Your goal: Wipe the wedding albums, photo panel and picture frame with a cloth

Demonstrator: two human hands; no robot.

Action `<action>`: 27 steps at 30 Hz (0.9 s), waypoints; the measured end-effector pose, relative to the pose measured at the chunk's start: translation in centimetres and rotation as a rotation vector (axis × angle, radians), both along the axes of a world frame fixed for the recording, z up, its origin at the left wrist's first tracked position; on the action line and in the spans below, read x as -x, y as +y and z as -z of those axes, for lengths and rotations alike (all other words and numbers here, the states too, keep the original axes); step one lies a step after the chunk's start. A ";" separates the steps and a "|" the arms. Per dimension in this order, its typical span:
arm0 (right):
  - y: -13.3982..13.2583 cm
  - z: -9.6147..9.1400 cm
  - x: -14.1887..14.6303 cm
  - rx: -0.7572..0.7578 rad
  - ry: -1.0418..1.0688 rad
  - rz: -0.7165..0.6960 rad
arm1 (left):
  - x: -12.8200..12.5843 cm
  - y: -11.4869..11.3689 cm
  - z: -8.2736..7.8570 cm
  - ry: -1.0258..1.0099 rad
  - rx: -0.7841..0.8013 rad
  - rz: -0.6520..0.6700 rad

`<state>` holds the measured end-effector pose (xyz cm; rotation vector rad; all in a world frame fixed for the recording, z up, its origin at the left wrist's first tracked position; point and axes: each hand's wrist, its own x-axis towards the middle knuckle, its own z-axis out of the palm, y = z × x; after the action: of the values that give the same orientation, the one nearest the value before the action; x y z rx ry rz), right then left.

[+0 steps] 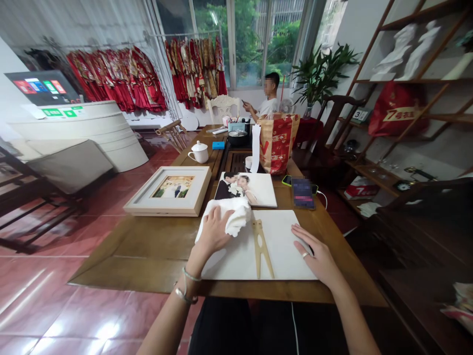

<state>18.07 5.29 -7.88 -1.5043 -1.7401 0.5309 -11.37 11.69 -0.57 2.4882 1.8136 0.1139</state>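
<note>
A white board lies flat on the wooden table in front of me. My left hand presses on a crumpled white cloth at the board's far left corner, its fingers bent over the cloth. My right hand, with a ring on one finger, rests along the board's right edge, fingers stretched out and thumb apart. Between the hands, a pale yellow A-shaped tool with cut-outs lies on the board. Just beyond is a canvas-like photo panel showing a couple.
A pale framed photo lies on the left of the table. A phone stands at the right. Farther back are a lidded white cup, a blue box and a paper bag. A person sits at the far end.
</note>
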 end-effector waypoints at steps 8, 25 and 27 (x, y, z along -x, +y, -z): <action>0.0 0.1 0.1 -0.020 0.021 0.001 | -0.6 -7.0 -0.6 -0.004 0.099 0.055; 0.0 -0.1 0.1 -0.034 0.026 -0.002 | -1.6 -2.4 0.9 0.033 -0.031 -0.052; -0.1 -0.2 0.2 -0.039 0.031 -0.004 | -1.5 -1.9 1.2 0.031 -0.060 -0.056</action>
<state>17.90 5.23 -7.73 -1.4581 -1.7211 0.5165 -9.88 9.79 -1.81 2.4930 1.9206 0.1342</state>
